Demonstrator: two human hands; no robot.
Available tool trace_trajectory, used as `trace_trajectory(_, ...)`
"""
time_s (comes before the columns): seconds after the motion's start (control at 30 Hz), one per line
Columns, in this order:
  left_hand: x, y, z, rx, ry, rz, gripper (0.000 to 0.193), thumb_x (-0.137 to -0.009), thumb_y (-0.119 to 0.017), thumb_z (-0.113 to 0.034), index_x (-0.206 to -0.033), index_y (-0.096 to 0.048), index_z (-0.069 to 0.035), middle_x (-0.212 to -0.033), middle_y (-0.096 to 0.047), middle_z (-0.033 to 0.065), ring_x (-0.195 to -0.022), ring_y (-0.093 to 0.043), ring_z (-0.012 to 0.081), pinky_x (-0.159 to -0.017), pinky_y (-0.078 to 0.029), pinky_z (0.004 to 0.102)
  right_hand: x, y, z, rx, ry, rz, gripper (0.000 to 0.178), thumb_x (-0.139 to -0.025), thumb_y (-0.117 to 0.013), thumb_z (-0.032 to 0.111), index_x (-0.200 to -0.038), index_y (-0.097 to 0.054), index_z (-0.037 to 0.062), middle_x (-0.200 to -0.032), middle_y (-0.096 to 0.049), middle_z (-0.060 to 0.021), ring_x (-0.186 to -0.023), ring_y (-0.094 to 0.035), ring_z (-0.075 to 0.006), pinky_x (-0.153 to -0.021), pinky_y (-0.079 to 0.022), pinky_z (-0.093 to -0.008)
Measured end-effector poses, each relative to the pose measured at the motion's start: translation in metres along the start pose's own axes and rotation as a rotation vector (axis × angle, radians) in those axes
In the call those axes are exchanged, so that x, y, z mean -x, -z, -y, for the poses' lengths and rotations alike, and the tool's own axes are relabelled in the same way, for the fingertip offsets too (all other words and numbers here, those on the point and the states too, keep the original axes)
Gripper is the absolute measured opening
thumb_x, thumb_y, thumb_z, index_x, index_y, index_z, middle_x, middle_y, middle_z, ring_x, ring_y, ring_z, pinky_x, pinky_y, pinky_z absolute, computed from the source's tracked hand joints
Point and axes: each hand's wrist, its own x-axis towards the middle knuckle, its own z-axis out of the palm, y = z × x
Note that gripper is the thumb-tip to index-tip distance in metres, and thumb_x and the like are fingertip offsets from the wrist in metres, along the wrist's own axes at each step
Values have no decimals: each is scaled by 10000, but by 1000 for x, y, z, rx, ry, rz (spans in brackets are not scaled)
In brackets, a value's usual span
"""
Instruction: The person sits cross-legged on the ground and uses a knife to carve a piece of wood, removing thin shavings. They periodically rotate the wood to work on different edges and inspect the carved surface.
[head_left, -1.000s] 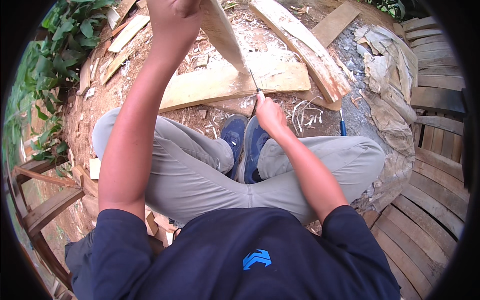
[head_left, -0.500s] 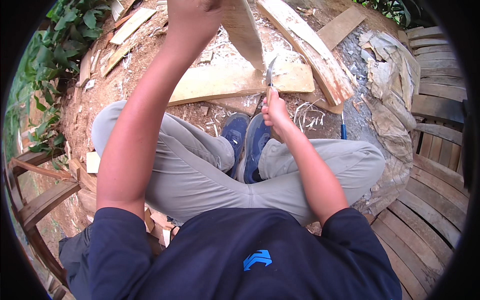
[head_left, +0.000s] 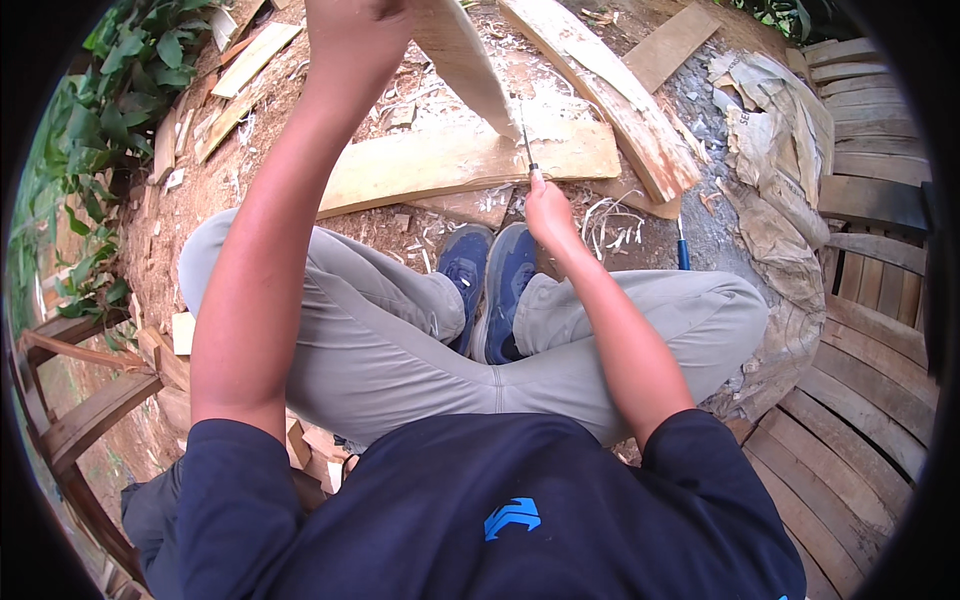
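Observation:
At the top edge my left hand [head_left: 365, 20], partly cut off by the frame, is closed on a wooden board [head_left: 460, 65] that is held up at a tilt. The board's pointed lower end comes down at a flat plank [head_left: 430, 172] on the ground. My right hand [head_left: 549, 212] is wrapped round the handle of a knife. Its thin blade [head_left: 527, 140] points away from me, right beside the board's lower tip; whether the two touch I cannot tell.
A thick, pale timber [head_left: 610, 95] lies at the far right of the plank, by a short board [head_left: 672, 48]. A blue-handled tool [head_left: 683, 253] is near my right knee. Wood shavings, a crumpled sack [head_left: 775, 150] and a slatted wooden structure [head_left: 865, 420] surround me.
My left hand and the raised board have shifted slightly left. The knife in my right hand has turned, its blade now seen nearly edge-on and close to the board's tip.

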Motion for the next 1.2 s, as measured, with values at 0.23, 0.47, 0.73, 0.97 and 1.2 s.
trace_trajectory(0.23,-1,27,-7,43,208,117,307,-956,-461,-307,-1034,-501,-13,-860,-561,95,-769,-647,226,-802,-556,370,21,37,54,-187,36,-63,503,-1033,-386,413,-1100,-598,-38,-985,-660,-333,-986,-616,-515,-867,-460,-559)
trace_trajectory(0.47,-1,26,-6,203,175,84,453,-863,-429,-258,-1234,-386,-1,-1007,-495,148,-863,-599,283,-873,-499,478,28,48,65,-121,37,37,415,-1028,-389,336,-1096,-594,-19,-1014,-667,-297,-1014,-621,-475,-893,-455,-542)
trace_trajectory(0.73,6,19,-18,421,202,397,560,-852,-433,-430,-1237,-462,-24,-838,-401,74,-782,-468,225,-788,-397,425,40,53,76,-167,93,96,412,-1019,-410,303,-1095,-551,-76,-933,-662,-326,-941,-648,-485,-863,-482,-559)
trace_trajectory(0.97,6,20,-14,349,255,255,516,-834,-426,-414,-1151,-500,-13,-823,-407,78,-755,-480,230,-775,-413,424,91,68,98,-270,329,64,311,-1044,-420,297,-1063,-491,-5,-900,-661,-303,-835,-640,-493,-740,-500,-541)
trace_trajectory(1.2,-1,23,-13,327,296,245,491,-810,-417,-355,-1143,-502,-4,-835,-425,99,-786,-484,259,-822,-415,460,43,43,77,-282,84,110,435,-1012,-459,363,-1082,-545,-57,-910,-661,-289,-896,-652,-440,-801,-481,-517)
